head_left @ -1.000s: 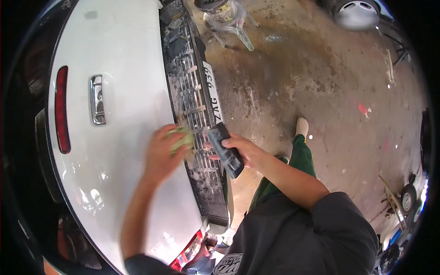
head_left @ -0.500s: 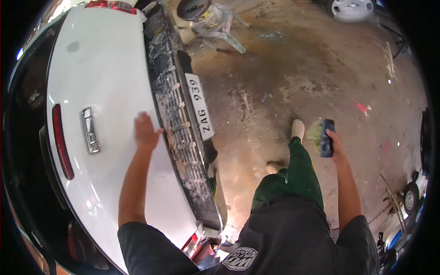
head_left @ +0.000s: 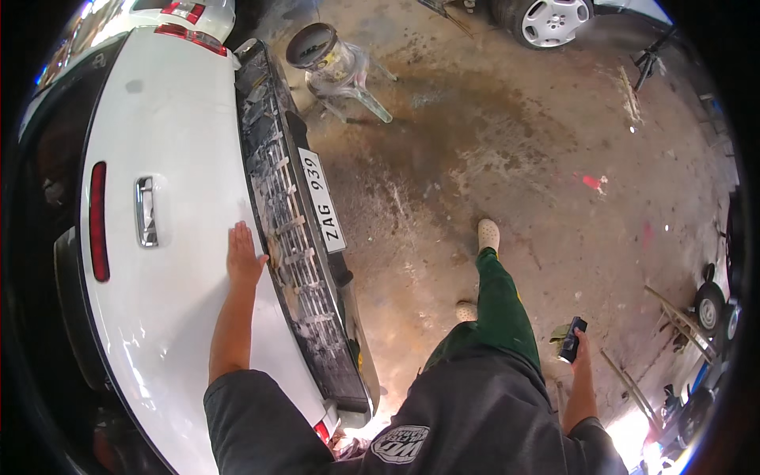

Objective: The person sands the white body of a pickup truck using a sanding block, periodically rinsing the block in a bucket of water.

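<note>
My left hand lies flat on the white tailgate of a vehicle, near its bumper-side edge, fingers stretched out and thumb spread. It holds nothing. Farther left on the same panel are a chrome handle and a long red light. Down at my right side, away from the vehicle, my right hand is closed round a dark rectangular block. A yellowish-green cloth-like piece sticks out beside the block; its exact kind cannot be made out.
A scuffed bumper with a licence plate runs along the tailgate. Beyond it a bucket sits on a plastic-wrapped stool. A car wheel is at the far side. Wooden sticks and a small wheel lie at right.
My right hand has dropped back toward my side with the block. My left hand stays by the panel's edge, its fingers now closer together. The whole view has shifted slightly.
</note>
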Demonstrator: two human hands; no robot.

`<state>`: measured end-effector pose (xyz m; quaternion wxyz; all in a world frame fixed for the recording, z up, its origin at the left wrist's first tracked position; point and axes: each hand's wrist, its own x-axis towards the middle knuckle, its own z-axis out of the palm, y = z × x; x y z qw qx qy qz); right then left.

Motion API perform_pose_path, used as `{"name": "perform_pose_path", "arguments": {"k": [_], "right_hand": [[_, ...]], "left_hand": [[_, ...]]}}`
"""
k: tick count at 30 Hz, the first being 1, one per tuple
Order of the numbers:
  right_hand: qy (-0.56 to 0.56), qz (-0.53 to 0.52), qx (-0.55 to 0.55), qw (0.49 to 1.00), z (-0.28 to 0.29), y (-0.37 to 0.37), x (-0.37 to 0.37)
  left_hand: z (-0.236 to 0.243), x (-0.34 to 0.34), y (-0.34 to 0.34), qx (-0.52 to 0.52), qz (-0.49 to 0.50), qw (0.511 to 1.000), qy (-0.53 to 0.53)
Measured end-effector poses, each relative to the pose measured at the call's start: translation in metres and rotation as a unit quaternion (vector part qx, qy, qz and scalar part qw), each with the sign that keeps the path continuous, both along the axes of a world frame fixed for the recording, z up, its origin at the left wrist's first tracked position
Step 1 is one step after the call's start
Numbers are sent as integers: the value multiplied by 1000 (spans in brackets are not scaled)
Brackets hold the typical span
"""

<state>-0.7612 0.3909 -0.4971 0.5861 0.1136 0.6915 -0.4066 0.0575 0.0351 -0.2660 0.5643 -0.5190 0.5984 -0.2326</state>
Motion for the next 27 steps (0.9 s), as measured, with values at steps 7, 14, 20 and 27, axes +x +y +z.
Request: {"name": "perform_pose_path", "arguments": {"k": [7, 14, 20, 27], "right_hand": [[-30, -13, -35, 999, -11, 63, 15], [-39, 10, -87, 995, -28, 88, 12], [-43, 42, -110, 992, -32, 106, 5], [-76, 31, -72, 994, -24, 117, 13]], "left_hand": [[-5, -7, 91, -28, 5, 996, 80], [-2, -15, 171, -48, 5, 993, 108], [6, -41, 221, -25, -2, 997, 77], [9, -38, 195, -29, 12, 997, 76]]}}
